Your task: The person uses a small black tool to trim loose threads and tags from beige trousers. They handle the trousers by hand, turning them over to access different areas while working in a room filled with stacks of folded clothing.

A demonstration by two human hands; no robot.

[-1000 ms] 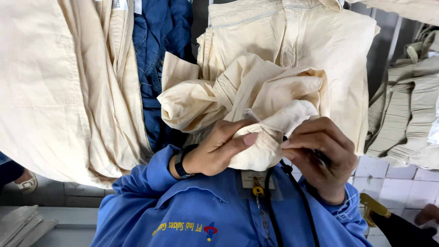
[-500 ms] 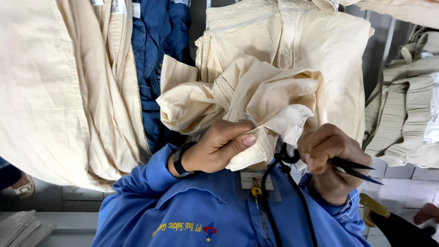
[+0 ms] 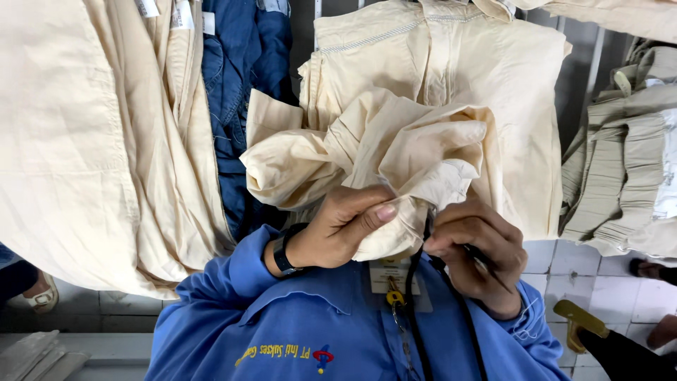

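Note:
My left hand, with a dark watch on its wrist, grips a bunched cream garment and presses its lower fold with the thumb. Beside it, my right hand touches the same fold's edge. It is closed around small dark thread snips, whose blades are mostly hidden by my fingers. A black lanyard cord hangs from just below the hands over my blue work shirt.
Cream garments hang at left and behind the bundle, with a blue denim garment between them. Folded beige pieces are stacked at right. Other people's feet and a sandal stand on the tiled floor.
Half a second ago my right hand was off the cloth with the snips' blades pointing right. It has now come back against the fold, with the blades mostly covered. The left hand kept its grip.

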